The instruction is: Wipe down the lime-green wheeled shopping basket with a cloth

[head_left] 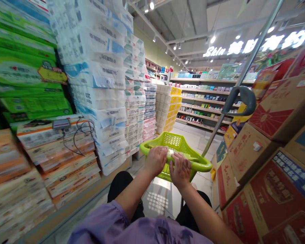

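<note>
Rising on either side, stacked paper packs (108,73) and cartons (271,186) flank the green basket (173,139), where steadying seems the current step, left hand (155,160) and right hand (181,169) clasped over its near rim (201,166), and shifting it would likely call for an even grip.

Basket (205,165) lime green, honeycomb-hole pattern in the walls. Floor (189,130) light grey, bright dot grid beneath basket. Top (157,232) plain lilac, trousers (120,184) black. Pole (216,128) silver, handle (250,100) dark grey. Left side: tissue packs (17,67) bright green with white print; price tag (52,74) yellow, red edge. Tall-stack packs (108,73) white, blue patches. Pink packs (149,128) farther back, then yellow-and-white packs (175,105). Low-stack packs (68,164) orange and cream, banded. Cable (75,142) black. Right side: upper carton (289,101) brown, red ray pattern; lower carton (271,189) deep red, blue label (293,174), white characters. Sign (256,44) glowing white.
</note>
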The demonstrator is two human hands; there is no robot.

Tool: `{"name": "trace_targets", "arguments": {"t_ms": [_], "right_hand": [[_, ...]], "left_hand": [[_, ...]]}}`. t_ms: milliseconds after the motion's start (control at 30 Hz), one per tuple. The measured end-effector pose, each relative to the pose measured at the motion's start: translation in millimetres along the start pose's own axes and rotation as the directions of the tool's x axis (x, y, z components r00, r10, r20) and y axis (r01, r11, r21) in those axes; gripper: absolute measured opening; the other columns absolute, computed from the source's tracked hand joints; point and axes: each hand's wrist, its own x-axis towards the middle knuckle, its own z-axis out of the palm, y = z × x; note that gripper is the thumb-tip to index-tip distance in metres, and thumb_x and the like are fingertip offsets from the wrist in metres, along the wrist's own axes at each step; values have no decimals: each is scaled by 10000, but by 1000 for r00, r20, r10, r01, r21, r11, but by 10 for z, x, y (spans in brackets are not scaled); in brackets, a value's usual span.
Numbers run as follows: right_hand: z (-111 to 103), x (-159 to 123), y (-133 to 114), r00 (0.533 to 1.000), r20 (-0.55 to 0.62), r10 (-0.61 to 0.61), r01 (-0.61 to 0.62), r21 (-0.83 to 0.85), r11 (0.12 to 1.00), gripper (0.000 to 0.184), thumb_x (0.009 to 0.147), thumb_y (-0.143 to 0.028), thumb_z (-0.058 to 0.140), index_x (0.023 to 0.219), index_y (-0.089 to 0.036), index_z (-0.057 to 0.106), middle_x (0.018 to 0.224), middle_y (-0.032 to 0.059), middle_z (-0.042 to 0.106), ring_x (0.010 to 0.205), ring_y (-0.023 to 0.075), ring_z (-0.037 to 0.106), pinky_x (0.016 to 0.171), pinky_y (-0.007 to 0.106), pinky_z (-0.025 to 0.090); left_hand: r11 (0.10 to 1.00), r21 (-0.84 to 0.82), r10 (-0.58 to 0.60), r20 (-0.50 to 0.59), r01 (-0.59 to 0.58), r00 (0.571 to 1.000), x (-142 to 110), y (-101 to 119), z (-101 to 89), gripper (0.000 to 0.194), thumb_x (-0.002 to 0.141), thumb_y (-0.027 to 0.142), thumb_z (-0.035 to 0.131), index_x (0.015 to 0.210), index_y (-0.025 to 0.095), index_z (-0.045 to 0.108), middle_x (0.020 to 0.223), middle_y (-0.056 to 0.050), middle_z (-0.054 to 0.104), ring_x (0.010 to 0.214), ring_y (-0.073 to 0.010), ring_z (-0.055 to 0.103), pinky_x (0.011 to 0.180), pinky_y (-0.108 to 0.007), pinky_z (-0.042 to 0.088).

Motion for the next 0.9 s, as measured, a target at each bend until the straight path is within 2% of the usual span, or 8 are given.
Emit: {"name": "trace_targets", "arguments": {"t_ms": [67, 100, 267, 467, 667, 733, 833, 900], "right_hand": [[2, -10, 20, 1000, 7, -9, 9, 9, 1000, 224, 925, -235, 491, 1128, -177, 566, 1115, 79, 657, 1145, 243, 531, 982, 389, 334], [1, -14, 31, 1000, 15, -13, 13, 15, 1000, 226, 924, -234, 490, 1130, -178, 565, 1121, 81, 655, 1151, 243, 527, 983, 390, 334], [2, -16, 32, 1000, 20, -5, 4, 14, 1000, 217, 924, -231, 489, 1124, -183, 561, 1130, 83, 653, 1160, 244, 524, 979, 395, 328], [10, -11, 29, 1000, 5, -15, 15, 24, 1000, 209, 930, -230, 483, 1118, -175, 556, 1118, 86, 659, 1152, 242, 535, 979, 394, 330], [5, 4, 10, 1000, 25, 1, -1, 26, 1000, 212, 928, -247, 485, 1116, -180, 558, 1122, 86, 656, 1152, 248, 525, 984, 399, 318], [13, 10, -9, 1000, 25, 9, -10, 25, 1000, 207, 926, -250, 486, 1108, -181, 560, 1117, 84, 655, 1149, 246, 525, 980, 398, 316], [21, 13, -15, 1000, 25, 8, -9, 33, 999, 209, 925, -247, 486, 1109, -183, 559, 1111, 85, 654, 1149, 242, 526, 978, 395, 315], [21, 13, -12, 1000, 25, 4, -5, 38, 999, 212, 925, -245, 485, 1115, -186, 557, 1114, 84, 652, 1153, 242, 525, 977, 394, 315]], "left_hand": [[999, -13, 45, -8, -45, 999, -26, -18, -9, 233, 902, 208, 473, 1100, 206, 595, 1091, -79, 619, 1018, -230, 546, 922, -401, 450], [1000, 1, 17, -13, -17, 1000, -34, -64, -27, 210, 904, 210, 467, 1063, 207, 605, 1048, -76, 624, 992, -229, 549, 913, -406, 451], [958, 120, -253, -71, 260, 965, -51, -282, -117, 184, 911, 193, 426, 898, 182, 609, 912, -87, 612, 902, -244, 546, 863, -433, 454], [997, 2, -77, -23, 77, 997, -106, -128, -61, 184, 910, 208, 447, 1014, 204, 599, 978, -67, 604, 948, -224, 537, 892, -393, 446], [948, 21, -316, -97, 319, 944, -36, -326, -122, 204, 904, 153, 417, 957, 178, 612, 931, -79, 615, 916, -228, 557, 869, -401, 458], [962, -14, -272, -81, 272, 959, -35, -249, -112, 212, 912, 163, 415, 998, 186, 607, 967, -74, 616, 933, -219, 559, 878, -394, 459], [993, -49, -109, -26, 107, 994, -78, -113, -79, 216, 908, 200, 456, 1072, 211, 596, 1051, -72, 609, 1002, -224, 548, 932, -410, 441], [994, -53, -93, -15, 92, 996, -97, -137, -78, 216, 894, 192, 475, 1068, 216, 600, 1064, -74, 609, 1020, -229, 547, 939, -416, 440]]}}
